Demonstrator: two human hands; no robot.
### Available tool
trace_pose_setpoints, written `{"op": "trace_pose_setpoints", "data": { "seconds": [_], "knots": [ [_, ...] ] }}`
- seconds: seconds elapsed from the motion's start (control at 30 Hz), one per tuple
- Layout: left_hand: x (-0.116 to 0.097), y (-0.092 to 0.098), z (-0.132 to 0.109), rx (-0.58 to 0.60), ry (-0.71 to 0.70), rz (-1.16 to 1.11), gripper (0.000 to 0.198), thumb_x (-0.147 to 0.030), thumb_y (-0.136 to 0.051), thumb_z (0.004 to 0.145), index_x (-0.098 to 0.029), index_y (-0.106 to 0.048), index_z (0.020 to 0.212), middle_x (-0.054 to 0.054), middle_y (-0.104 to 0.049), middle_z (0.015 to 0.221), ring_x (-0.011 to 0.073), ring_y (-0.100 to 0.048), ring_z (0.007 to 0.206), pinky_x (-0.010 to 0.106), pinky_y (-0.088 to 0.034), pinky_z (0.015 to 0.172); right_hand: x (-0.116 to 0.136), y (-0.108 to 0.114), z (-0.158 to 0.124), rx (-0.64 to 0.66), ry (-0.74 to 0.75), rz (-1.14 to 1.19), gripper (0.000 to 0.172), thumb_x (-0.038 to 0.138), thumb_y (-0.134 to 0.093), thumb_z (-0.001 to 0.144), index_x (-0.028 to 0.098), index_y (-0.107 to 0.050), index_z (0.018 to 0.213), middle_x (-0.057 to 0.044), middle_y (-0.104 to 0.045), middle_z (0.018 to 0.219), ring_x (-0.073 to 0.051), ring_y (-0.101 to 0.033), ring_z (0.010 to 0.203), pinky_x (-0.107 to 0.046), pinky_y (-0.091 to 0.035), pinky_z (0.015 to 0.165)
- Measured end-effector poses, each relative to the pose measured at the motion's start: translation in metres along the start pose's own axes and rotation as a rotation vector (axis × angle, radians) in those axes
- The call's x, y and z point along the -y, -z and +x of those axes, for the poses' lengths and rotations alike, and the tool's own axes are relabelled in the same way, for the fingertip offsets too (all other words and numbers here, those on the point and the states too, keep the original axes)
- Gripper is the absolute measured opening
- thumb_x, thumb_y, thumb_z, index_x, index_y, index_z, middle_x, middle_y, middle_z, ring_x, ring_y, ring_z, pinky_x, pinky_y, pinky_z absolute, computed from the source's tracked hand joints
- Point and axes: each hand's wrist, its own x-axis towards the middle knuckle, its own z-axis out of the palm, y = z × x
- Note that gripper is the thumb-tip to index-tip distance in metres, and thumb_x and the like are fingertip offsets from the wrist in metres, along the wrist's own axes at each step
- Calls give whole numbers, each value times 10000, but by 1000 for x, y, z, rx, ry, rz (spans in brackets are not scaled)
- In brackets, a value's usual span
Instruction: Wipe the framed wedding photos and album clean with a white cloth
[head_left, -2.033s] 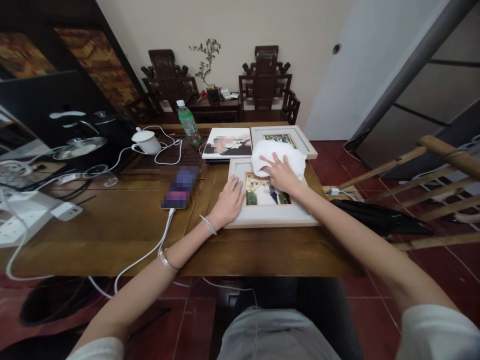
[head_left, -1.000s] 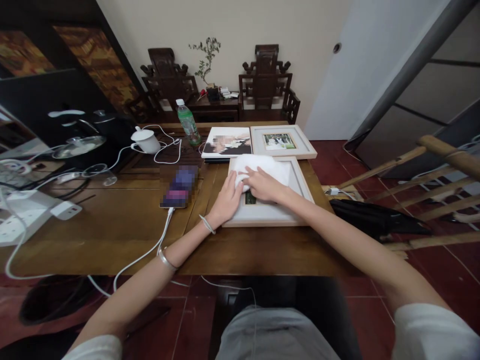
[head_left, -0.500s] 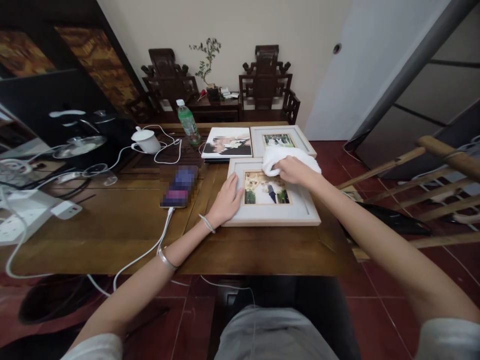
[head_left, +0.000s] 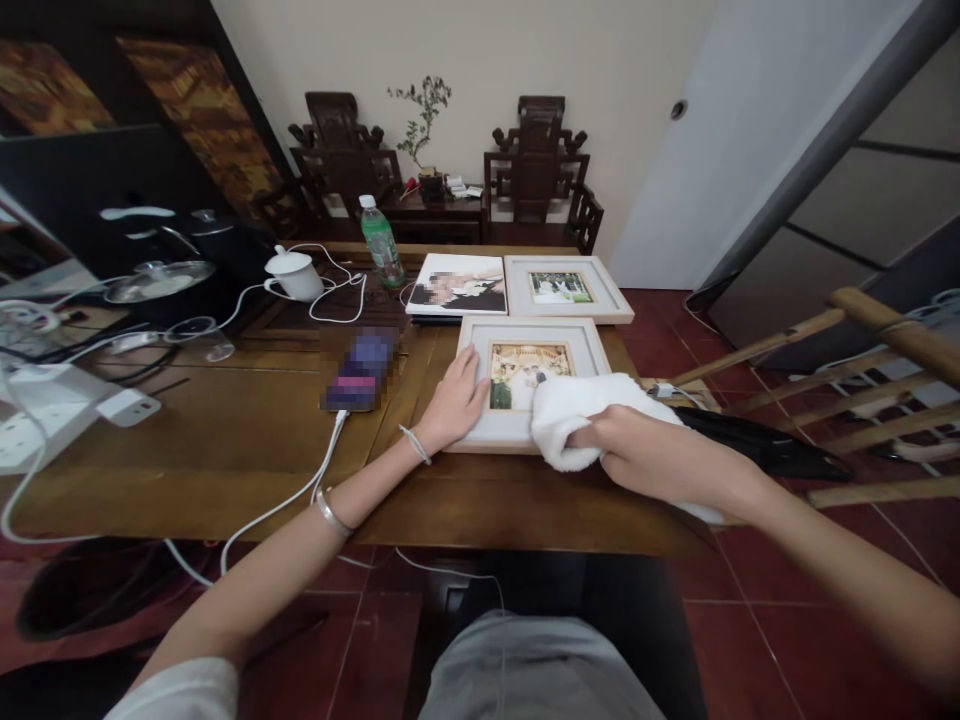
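A light wood picture frame (head_left: 491,436) with a white mat and a small photo lies flat near the table's front edge. My left hand (head_left: 453,402) rests on its left border, fingers stretched out. Bunched in my right hand (head_left: 637,450) is a white cloth (head_left: 562,425), which covers the frame's lower right corner and hangs past its front edge. Behind lies a second picture frame (head_left: 517,285) holding a smaller photo. To its left, a photo panel (head_left: 480,270) with a partly blurred picture sits on something dark.
A plugged-in phone (head_left: 360,370) lies left of the frame on the wooden table (head_left: 247,440). Beyond are a green-labelled bottle (head_left: 382,245), a white lidded cup (head_left: 294,275), a pot (head_left: 161,285) and a power strip (head_left: 45,410). A wooden chair (head_left: 885,320) stands at the right.
My right hand has moved the cloth from the frame's top right down toward me to its lower right corner, uncovering the rear frame. My left hand has stayed in place.
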Motion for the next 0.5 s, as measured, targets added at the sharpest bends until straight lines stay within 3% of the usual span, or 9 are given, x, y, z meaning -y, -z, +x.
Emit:
{"op": "trace_pose_setpoints", "data": {
  "seconds": [0.17, 0.37, 0.5],
  "knots": [
    [0, 1, 0, 19, -22, 45, 524, -378, -318, 941, -56, -370, 1351, 202, -290, 1490, 278, -231, 1403, 451, -246, 1138, 0, -3, 12, -20, 44, 34, 442, -21, -391, 636, 194, -701, 867, -53, -694, 793, -181, -626, 771, -242, -413, 702],
    [2, -1, 0, 48, -22, 88, 515, -389, -295, 949, -64, -410, 1332, 191, -354, 1461, 283, -216, 1407, 480, -277, 1118, -58, -14, 54, -199, -82, -126, 494, 14, -394, 700, 184, -670, 1073, -111, -677, 984, -218, -613, 844, -303, -428, 752],
    [3, -1, 0, 47, -32, 109, 507, -382, -297, 952, -63, -421, 1327, 186, -364, 1456, 277, -218, 1407, 477, -295, 1111, -94, -10, 84, -358, -127, -255, 504, 25, -391, 732, 132, -621, 1167, -181, -580, 1223, -294, -555, 1060, -414, -399, 887]
  ]
}}
